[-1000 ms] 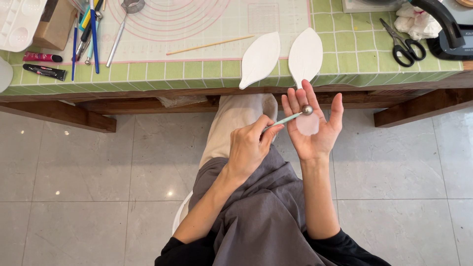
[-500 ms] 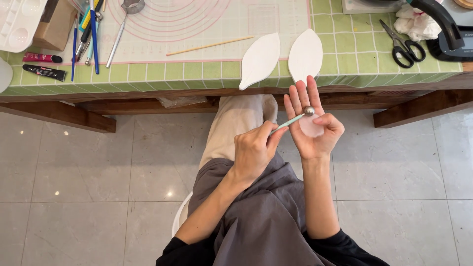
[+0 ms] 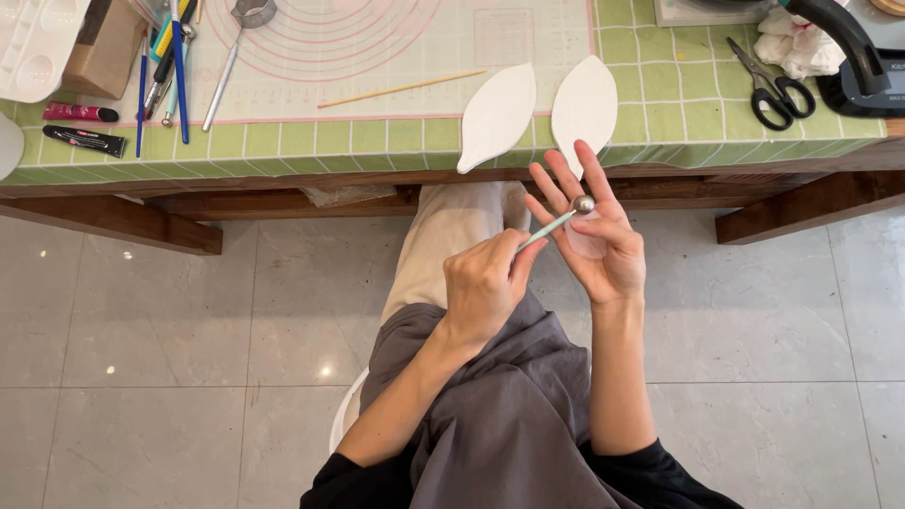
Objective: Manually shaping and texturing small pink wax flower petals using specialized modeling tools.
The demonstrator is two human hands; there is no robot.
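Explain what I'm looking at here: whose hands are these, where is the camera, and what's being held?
The camera sits on the person's head, looking down at their lap and table edge. The left hand has a closed grip on a ball-tipped modelling tool, pressing its metal ball onto a thin pale petal piece lying in the open right hand. On the green checked mat lie two white leaf-shaped cutouts, a wooden skewer, scissors, brushes and paint tubes.

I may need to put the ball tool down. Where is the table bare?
Bare mat lies between the wooden skewer and the metal-cupped tool, and green cloth between the right white leaf shape and the scissors. The far left is crowded with pens and paint tubes.
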